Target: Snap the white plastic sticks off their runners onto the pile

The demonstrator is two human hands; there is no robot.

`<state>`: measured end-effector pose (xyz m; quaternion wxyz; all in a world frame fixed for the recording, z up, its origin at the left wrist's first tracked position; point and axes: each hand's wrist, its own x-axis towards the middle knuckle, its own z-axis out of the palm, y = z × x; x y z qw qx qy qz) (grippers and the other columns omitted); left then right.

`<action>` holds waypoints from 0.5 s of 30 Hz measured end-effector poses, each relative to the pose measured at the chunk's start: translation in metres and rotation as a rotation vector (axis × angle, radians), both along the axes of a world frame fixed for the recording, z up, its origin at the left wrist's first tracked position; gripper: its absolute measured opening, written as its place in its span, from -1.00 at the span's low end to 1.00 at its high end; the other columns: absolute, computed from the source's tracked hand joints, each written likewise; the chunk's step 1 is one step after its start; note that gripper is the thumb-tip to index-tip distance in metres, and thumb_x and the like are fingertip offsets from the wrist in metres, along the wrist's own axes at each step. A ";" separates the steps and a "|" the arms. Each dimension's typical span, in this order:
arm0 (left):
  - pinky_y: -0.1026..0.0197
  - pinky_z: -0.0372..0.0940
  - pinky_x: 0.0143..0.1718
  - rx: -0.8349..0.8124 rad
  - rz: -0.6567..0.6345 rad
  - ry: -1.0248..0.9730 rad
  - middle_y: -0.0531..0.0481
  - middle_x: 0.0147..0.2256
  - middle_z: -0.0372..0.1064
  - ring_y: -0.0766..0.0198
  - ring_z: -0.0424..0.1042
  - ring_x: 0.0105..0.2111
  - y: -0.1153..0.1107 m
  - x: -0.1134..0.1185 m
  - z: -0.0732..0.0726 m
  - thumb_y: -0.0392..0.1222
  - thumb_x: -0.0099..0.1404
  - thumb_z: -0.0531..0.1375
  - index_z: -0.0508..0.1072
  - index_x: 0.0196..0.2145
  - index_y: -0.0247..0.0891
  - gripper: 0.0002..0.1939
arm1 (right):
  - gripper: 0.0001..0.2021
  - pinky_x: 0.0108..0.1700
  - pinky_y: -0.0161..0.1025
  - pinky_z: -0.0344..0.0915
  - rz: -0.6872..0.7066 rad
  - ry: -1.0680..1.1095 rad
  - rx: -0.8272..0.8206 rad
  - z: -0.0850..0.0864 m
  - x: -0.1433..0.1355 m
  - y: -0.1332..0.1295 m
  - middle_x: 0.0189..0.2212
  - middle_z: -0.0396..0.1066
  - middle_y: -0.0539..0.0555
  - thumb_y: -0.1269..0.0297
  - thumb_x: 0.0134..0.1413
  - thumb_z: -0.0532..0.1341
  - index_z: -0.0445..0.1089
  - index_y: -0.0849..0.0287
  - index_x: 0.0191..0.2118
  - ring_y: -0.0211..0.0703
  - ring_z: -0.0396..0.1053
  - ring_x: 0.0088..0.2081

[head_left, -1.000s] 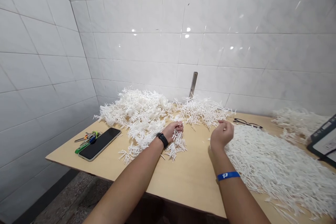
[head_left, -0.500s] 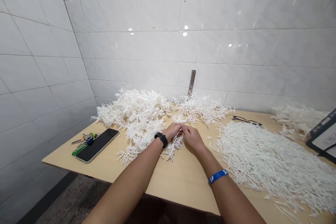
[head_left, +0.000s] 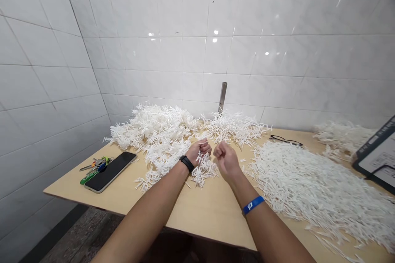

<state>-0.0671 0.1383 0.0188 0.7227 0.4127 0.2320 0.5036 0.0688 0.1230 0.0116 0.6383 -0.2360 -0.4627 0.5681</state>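
Observation:
My left hand (head_left: 199, 152), with a black watch band on the wrist, is closed around a white branched sprig (head_left: 202, 170) whose thin twigs hang down over the table. Just to its right, a small gap away, my right hand (head_left: 226, 159) has its fingers curled in; whether anything is inside them is hidden. A blue band circles the right forearm. Behind and left of my hands lies a tangled pile of white branched sprigs (head_left: 157, 127). Another heap of sprigs (head_left: 236, 127) lies at the back near the wall.
A wide spread of loose white strips (head_left: 317, 185) covers the right side of the wooden table (head_left: 197, 218). Eyeglasses (head_left: 285, 139) lie behind it, and a dark-framed board (head_left: 378, 156) leans at far right. A phone (head_left: 111, 171) and keys (head_left: 95, 164) lie left. A metal strip (head_left: 222, 96) stands at the wall.
My hands were together at the sprig and have now come apart. The right hand has moved off to the right, while the left keeps the sprig.

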 end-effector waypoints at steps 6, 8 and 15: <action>0.35 -0.12 -0.65 -0.077 0.096 -0.113 0.19 -0.66 -0.26 0.45 -0.16 -0.67 0.004 -0.007 0.002 -0.06 0.27 0.14 -0.02 -0.62 -0.23 -0.54 | -0.75 -0.37 -0.28 0.30 -0.504 0.297 -0.031 0.006 0.036 0.016 -0.38 0.40 -0.01 0.11 0.10 0.15 0.29 0.04 -0.10 -0.30 0.33 -0.45; 0.35 -0.14 -0.66 -0.082 0.096 -0.102 0.19 -0.66 -0.25 0.45 -0.14 -0.67 0.005 -0.007 0.000 -0.06 0.26 0.15 0.00 -0.62 -0.23 -0.56 | -0.70 -0.30 -0.26 0.37 -0.532 0.368 -0.090 0.004 0.044 0.019 -0.22 0.44 0.01 0.20 0.08 0.14 0.25 -0.01 -0.03 -0.28 0.41 -0.35; 0.34 -0.14 -0.63 0.005 0.146 0.098 0.18 -0.68 -0.12 0.46 -0.07 -0.67 0.005 0.001 -0.002 0.05 0.20 0.17 0.10 -0.62 -0.25 -0.56 | -0.70 -0.52 -0.33 0.26 -0.163 0.000 -0.274 0.002 0.026 0.013 -0.58 0.40 0.04 0.01 0.03 0.21 0.40 0.19 -0.39 -0.27 0.32 -0.56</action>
